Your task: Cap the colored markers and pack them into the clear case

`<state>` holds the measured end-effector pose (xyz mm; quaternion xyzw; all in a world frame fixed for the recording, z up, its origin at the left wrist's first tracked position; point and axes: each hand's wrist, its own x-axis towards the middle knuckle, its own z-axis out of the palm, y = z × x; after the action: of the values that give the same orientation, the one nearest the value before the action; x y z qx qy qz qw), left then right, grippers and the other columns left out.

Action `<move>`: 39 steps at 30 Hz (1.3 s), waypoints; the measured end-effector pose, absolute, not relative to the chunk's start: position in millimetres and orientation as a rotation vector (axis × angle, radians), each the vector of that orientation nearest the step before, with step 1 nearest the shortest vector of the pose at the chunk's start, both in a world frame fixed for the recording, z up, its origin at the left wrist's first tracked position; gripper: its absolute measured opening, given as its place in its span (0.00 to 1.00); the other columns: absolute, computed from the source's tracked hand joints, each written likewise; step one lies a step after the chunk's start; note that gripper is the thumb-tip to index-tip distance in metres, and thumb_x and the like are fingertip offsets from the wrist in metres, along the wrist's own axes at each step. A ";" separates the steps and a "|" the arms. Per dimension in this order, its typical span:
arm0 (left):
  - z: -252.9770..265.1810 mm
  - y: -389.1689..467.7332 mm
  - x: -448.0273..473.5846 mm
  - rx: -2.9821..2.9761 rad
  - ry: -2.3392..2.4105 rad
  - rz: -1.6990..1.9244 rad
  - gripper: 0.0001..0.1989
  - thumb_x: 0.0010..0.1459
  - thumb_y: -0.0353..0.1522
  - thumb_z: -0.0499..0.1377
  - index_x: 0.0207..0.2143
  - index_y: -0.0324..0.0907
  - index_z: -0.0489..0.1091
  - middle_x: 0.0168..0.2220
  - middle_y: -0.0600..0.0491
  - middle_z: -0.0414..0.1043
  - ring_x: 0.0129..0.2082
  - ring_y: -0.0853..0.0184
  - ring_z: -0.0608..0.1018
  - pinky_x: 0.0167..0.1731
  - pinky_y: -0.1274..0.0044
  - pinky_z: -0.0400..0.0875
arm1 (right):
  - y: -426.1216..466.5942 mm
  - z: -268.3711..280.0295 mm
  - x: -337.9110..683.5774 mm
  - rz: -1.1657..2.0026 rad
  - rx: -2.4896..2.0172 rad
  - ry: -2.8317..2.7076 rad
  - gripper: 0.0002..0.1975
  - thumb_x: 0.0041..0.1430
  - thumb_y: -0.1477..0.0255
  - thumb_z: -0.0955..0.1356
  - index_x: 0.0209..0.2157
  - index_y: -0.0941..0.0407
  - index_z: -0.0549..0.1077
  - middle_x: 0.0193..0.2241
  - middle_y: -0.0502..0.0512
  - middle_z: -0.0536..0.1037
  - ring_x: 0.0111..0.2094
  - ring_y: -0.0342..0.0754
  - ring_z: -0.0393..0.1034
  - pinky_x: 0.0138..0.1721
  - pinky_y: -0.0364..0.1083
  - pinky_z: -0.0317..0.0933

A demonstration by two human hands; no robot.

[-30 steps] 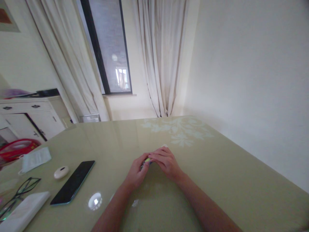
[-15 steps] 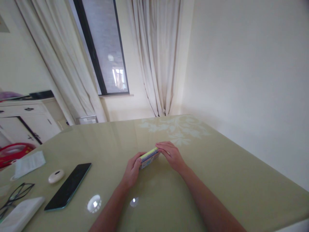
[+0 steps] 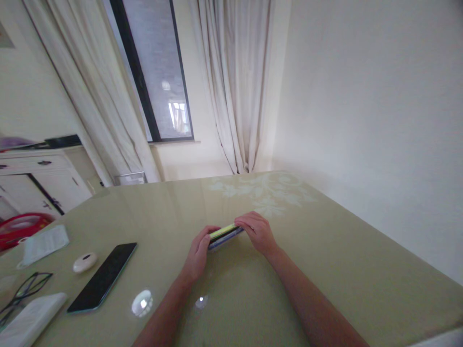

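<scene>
Between my hands is a small flat box (image 3: 226, 236), with a yellow-green upper part and a bluish-purple lower edge. A dark gap shows between those two layers. My left hand (image 3: 197, 250) grips its left end, thumb on the near side and fingers behind. On the right end, my right hand (image 3: 257, 231) is closed over the upper corner, fingertips on the yellow-green part. The box is held tilted, right end farther away, over the greenish table (image 3: 343, 260). Its far side is hidden by my fingers.
Left on the table are a black-screened phone (image 3: 103, 279), a round white case (image 3: 85, 262), glasses (image 3: 27, 291), a white packet (image 3: 32, 320) and a face mask (image 3: 46, 243). A red chair (image 3: 25, 226) stands beyond the left edge. A wall (image 3: 369, 120) runs along the right.
The box has tipped so its printed near side no longer shows. A dark gap has appeared between its yellow-green upper part and the lower part. My hands have barely moved.
</scene>
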<state>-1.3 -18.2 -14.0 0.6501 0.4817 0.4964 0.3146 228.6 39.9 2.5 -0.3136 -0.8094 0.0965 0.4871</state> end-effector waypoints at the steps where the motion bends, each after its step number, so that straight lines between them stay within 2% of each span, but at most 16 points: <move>1: -13.8 -19.1 -0.9 1.719 1.281 1.300 0.26 0.68 0.46 0.45 0.48 0.40 0.76 0.47 0.47 0.79 0.48 0.56 0.78 0.52 0.67 0.70 | 39.1 2.3 226.8 0.247 -0.770 -1.956 0.16 0.73 0.64 0.64 0.39 0.50 0.83 0.37 0.55 0.84 0.40 0.52 0.76 0.47 0.52 0.69; 5: -14.4 -18.8 3.6 1.662 1.293 1.342 0.25 0.67 0.47 0.47 0.47 0.41 0.76 0.46 0.48 0.79 0.48 0.56 0.78 0.52 0.67 0.71 | 38.9 -2.6 219.2 0.383 -0.855 -1.796 0.13 0.71 0.63 0.65 0.46 0.51 0.81 0.43 0.58 0.83 0.47 0.54 0.75 0.51 0.54 0.67; 9: -17.8 -10.4 3.8 1.387 1.368 1.491 0.27 0.65 0.51 0.49 0.47 0.40 0.74 0.44 0.48 0.79 0.45 0.58 0.79 0.47 0.69 0.74 | 46.7 -11.6 219.4 0.580 -1.059 -1.578 0.21 0.65 0.58 0.69 0.55 0.53 0.75 0.52 0.61 0.78 0.52 0.55 0.73 0.47 0.51 0.70; 12: -18.5 -5.0 -3.5 1.282 1.525 1.539 0.22 0.65 0.47 0.49 0.47 0.42 0.72 0.43 0.50 0.78 0.43 0.60 0.79 0.44 0.71 0.74 | 55.0 -19.3 225.2 0.748 -1.278 -1.513 0.18 0.65 0.59 0.67 0.50 0.55 0.77 0.48 0.61 0.80 0.46 0.54 0.76 0.43 0.50 0.70; 14: -16.8 -4.5 -9.1 1.321 1.668 1.486 0.20 0.66 0.42 0.47 0.48 0.42 0.72 0.39 0.51 0.78 0.40 0.61 0.79 0.41 0.72 0.73 | 59.6 -24.0 229.5 0.800 -1.384 -1.527 0.14 0.65 0.63 0.67 0.46 0.56 0.78 0.45 0.60 0.82 0.43 0.53 0.77 0.45 0.50 0.70; 17: -13.1 -7.7 -12.8 1.486 1.891 1.242 0.19 0.64 0.35 0.46 0.49 0.41 0.71 0.27 0.54 0.75 0.30 0.60 0.78 0.33 0.72 0.69 | 64.5 -28.0 236.3 0.735 -1.456 -1.548 0.12 0.63 0.69 0.67 0.45 0.56 0.78 0.45 0.61 0.82 0.46 0.53 0.77 0.50 0.51 0.67; 19: -12.5 -10.5 -11.0 1.624 1.957 1.053 0.17 0.62 0.32 0.48 0.48 0.41 0.72 0.24 0.55 0.73 0.27 0.61 0.76 0.32 0.73 0.66 | 66.3 -27.9 241.7 0.662 -1.467 -1.545 0.12 0.64 0.70 0.66 0.46 0.57 0.78 0.46 0.62 0.82 0.47 0.53 0.77 0.52 0.51 0.66; 21: -14.8 -12.4 -7.3 1.744 1.951 0.956 0.15 0.63 0.32 0.49 0.45 0.40 0.73 0.29 0.52 0.76 0.30 0.62 0.77 0.35 0.73 0.67 | 67.0 -25.6 246.8 0.573 -1.475 -1.556 0.13 0.65 0.70 0.65 0.47 0.57 0.78 0.47 0.63 0.81 0.47 0.54 0.76 0.53 0.52 0.65; 25: -23.2 -14.6 -0.2 1.971 1.866 0.966 0.16 0.67 0.38 0.51 0.46 0.38 0.73 0.45 0.43 0.76 0.45 0.57 0.77 0.48 0.67 0.69 | 62.4 -16.5 247.7 0.436 -1.479 -1.641 0.11 0.67 0.72 0.64 0.44 0.57 0.78 0.45 0.62 0.81 0.47 0.54 0.75 0.52 0.50 0.64; 28: -24.5 -19.8 4.6 2.187 1.704 0.893 0.19 0.67 0.44 0.54 0.49 0.39 0.73 0.47 0.44 0.74 0.50 0.55 0.74 0.53 0.64 0.67 | 52.7 -8.7 235.8 0.385 -1.408 -1.806 0.11 0.69 0.73 0.63 0.41 0.57 0.78 0.41 0.59 0.81 0.45 0.52 0.74 0.50 0.48 0.63; 32: -19.1 -30.8 15.1 2.339 1.476 0.761 0.24 0.62 0.50 0.61 0.52 0.43 0.72 0.49 0.45 0.73 0.51 0.54 0.73 0.54 0.63 0.68 | 37.8 -4.0 215.0 0.277 -1.368 -2.040 0.13 0.71 0.73 0.62 0.37 0.56 0.78 0.37 0.57 0.79 0.43 0.50 0.71 0.48 0.46 0.61; 39: -20.3 -38.5 31.4 2.375 1.356 0.700 0.31 0.52 0.50 0.70 0.55 0.47 0.72 0.58 0.45 0.69 0.57 0.52 0.70 0.59 0.61 0.66 | 29.8 -9.2 204.2 0.094 -1.456 -2.332 0.17 0.75 0.70 0.60 0.35 0.55 0.77 0.40 0.58 0.78 0.44 0.50 0.69 0.48 0.46 0.58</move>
<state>31.4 -38.5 -20.3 0.8307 0.4742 0.2447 0.1587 204.2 29.8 -9.2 -0.5192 -0.8316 0.0337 0.1943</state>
